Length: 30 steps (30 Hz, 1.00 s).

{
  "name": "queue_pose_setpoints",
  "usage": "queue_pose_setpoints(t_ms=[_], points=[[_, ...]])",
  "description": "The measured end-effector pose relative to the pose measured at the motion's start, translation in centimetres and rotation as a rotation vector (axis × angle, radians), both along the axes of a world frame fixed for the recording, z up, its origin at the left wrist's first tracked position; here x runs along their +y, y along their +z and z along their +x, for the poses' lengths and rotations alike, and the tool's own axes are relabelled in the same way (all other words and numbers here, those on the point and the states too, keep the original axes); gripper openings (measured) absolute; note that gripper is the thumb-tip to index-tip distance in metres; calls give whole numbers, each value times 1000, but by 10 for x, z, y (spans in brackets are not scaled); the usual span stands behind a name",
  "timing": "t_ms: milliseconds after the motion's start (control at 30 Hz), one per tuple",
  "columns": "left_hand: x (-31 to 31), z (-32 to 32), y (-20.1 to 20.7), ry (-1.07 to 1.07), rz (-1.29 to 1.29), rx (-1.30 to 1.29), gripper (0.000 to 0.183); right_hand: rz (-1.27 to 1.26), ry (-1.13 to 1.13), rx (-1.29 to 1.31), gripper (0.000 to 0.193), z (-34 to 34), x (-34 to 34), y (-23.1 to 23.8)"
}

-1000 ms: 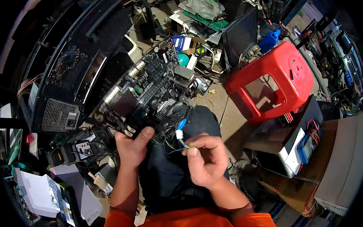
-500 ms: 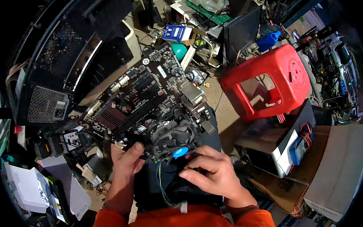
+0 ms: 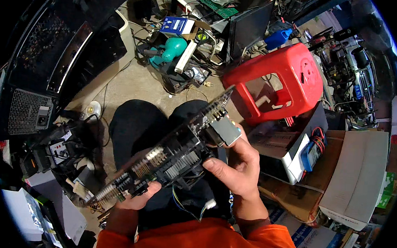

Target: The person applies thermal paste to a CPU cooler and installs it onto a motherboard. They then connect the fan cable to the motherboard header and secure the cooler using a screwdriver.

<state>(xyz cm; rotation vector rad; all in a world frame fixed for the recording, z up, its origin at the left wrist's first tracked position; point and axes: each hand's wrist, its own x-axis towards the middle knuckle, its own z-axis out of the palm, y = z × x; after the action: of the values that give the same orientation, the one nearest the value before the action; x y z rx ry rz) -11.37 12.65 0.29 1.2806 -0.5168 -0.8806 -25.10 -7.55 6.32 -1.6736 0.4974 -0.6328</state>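
A dark computer motherboard (image 3: 170, 149) is held above my lap, tilted steeply so that it shows nearly edge-on. My left hand (image 3: 138, 197) grips its lower left edge, thumb on the component side. At the upper right end my right hand (image 3: 237, 164) is closed on the board beside the metal port block (image 3: 225, 131). A finned heatsink (image 3: 183, 163) sits on the board, and the fan on it is mostly hidden at this angle. Thin coloured wires with a white plug (image 3: 209, 204) dangle below it. The fingers behind the board are hidden.
A red plastic stool (image 3: 295, 79) lies on its side at the right. Cardboard boxes (image 3: 353, 172) and a blue multimeter (image 3: 313, 152) are nearer. Black computer cases (image 3: 54, 58) stand at the left. A teal tool (image 3: 173, 49) and a blue box (image 3: 174, 26) lie ahead among cables.
The motherboard has tipped from facing me to nearly edge-on and come lower. My right hand has moved from beside the fan up to the port end and taken hold there.
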Motion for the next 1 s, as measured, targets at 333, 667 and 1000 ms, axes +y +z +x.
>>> queue_pose_setpoints(t_ms=[333,667,1000], points=[[-28,17,27,-227,-429,175,83,230,113,-27,31,-3,-2,-2],[-28,39,39,-461,-317,182,96,81,148,-21,24,-2,-2,-5],[-33,42,43,-474,-283,172,89,116,87,-43,21,-3,8,-8]])
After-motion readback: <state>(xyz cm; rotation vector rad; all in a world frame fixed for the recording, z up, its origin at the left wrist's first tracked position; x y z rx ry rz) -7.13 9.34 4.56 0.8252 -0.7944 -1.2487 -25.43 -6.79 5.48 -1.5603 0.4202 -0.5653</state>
